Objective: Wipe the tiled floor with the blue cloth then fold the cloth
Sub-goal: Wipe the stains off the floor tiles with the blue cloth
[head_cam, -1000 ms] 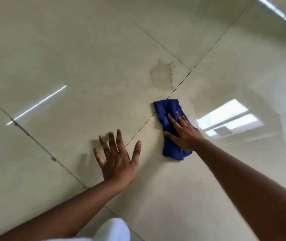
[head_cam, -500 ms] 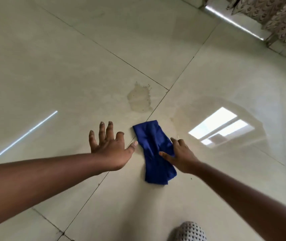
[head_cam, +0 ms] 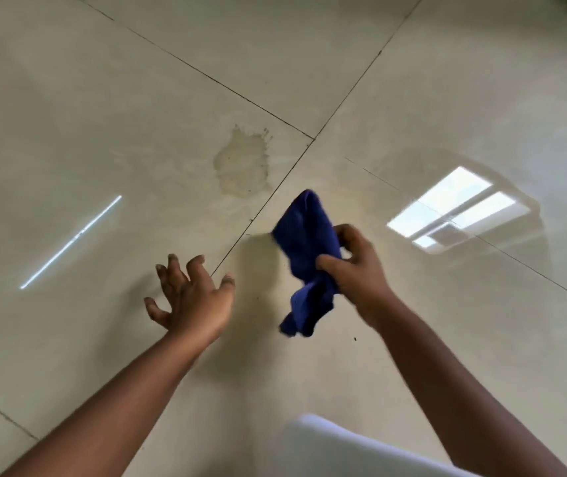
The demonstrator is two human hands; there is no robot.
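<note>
Blue cloth (head_cam: 309, 256) blurred, bunched in right hand (head_cam: 357, 270).

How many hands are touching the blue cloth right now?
1. The right hand grips the blue cloth; the left hand is spread open, apart from it.

No legible text, labels, brands, numbers or signs appear on the tiled floor (head_cam: 103, 98), the blue cloth (head_cam: 304, 242) or elsewhere.
</note>
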